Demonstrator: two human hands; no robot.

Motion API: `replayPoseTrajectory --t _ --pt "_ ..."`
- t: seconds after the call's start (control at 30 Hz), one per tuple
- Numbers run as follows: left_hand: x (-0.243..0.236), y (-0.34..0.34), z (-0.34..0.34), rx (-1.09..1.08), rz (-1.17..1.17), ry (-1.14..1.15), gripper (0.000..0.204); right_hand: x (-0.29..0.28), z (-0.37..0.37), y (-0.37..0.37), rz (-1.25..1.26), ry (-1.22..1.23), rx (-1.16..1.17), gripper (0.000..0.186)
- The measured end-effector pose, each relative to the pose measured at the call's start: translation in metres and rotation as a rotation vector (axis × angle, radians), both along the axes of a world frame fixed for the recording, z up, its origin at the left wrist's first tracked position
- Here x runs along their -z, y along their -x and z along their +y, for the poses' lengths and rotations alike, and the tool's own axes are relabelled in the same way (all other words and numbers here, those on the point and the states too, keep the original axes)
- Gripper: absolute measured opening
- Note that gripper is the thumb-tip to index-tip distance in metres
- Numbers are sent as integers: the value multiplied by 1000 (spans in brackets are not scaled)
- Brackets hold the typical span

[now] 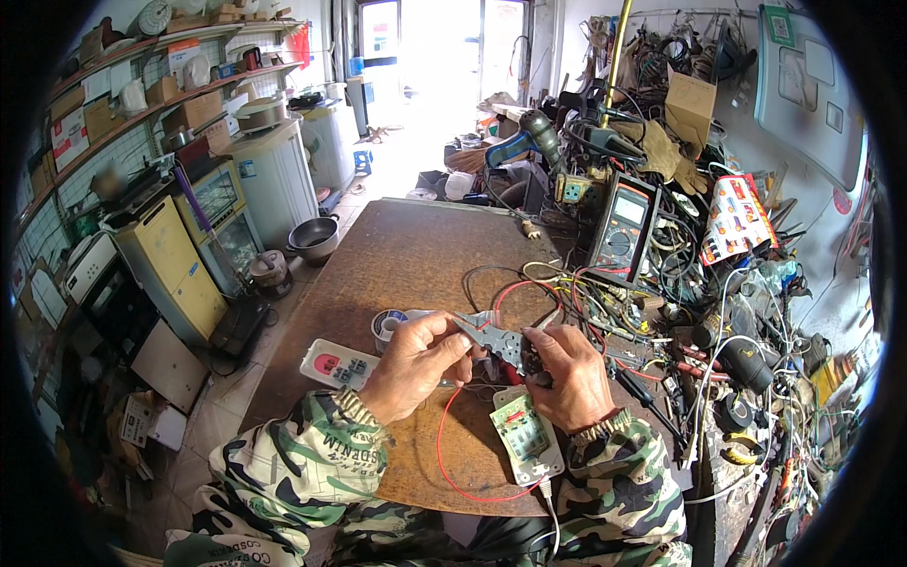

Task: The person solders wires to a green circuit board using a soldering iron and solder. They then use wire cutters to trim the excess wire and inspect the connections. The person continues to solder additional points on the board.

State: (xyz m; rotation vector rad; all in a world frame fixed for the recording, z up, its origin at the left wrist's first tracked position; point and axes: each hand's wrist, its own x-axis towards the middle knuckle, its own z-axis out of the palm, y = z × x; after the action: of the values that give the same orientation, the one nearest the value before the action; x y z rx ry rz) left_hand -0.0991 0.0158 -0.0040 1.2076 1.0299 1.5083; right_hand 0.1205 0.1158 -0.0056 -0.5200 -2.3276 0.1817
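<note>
Gripping the grey pliers (501,342) in my right hand (574,383), I hold them raised over the desk (397,255), well in from its near edge, their nose pointing toward my left hand (413,364), whose thumb and fingers look pinched on the red wire (440,454). From there the wire bows out toward the near edge and curls back to the opened pale case (526,437), which lies to the right of the middle of that edge with its green circuit board facing up. I judge the step in hand to be preparing the wire's end with the pliers, though my fingers hide that end and I cannot tell whether the jaws bite on it. To my mind the next move calls for a firm pinch, a light squeeze and a straight pull, without tugging the wire where it meets the case. The white cover (331,362) lies by the desk's left edge, and the wire spool (386,324) stands just beyond my left hand.
</note>
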Motion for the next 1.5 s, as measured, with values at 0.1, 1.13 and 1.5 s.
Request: replayPoseTrajectory --t 0.1,1.13,1.5 --pt "1 1 1 10 44 -41 18 0 0 2 3 -21 -10 63" --pt "9 -1 3 -34 76 -93 20 -4 -4 1 -18 -20 1 66" --pt "9 0 2 -41 116 -66 21 -2 -4 2 0 -31 0 65"
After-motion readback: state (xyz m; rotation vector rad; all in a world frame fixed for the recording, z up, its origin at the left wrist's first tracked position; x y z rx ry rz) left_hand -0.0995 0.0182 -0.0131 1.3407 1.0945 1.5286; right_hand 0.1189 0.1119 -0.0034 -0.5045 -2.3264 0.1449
